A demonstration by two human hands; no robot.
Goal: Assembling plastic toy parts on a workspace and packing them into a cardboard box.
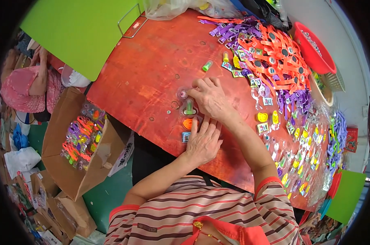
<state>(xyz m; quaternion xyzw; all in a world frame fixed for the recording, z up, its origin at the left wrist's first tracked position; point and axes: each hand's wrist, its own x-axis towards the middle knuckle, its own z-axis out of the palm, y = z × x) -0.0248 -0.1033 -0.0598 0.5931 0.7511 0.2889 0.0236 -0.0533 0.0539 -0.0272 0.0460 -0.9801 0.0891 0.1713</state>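
A clear plastic blister tray (pixel 194 110) lies on the red table in front of me, partly covered by both hands. In it are a green whistle-shaped toy (pixel 189 107), an orange round piece (pixel 188 123) and a small blue square packet (pixel 186 136). My right hand (pixel 209 98) is above them with its fingers curled, the thumb and forefinger pinched at a small pink-and-white round toy (pixel 183 94) at the tray's far end. My left hand (pixel 204 141) lies with fingers stretched out beside the orange piece and blue packet, its fingertips near the tray's edge.
Orange and purple straps (pixel 281 59) are heaped at the far right. Filled blister trays (pixel 301 151) cover the table's right side. Two small capsules, one green (pixel 207 65), lie beyond my hands. A cardboard box (pixel 58 143) of packed toys stands left; a co-worker in a pink hat (pixel 23 87) sits beyond it.
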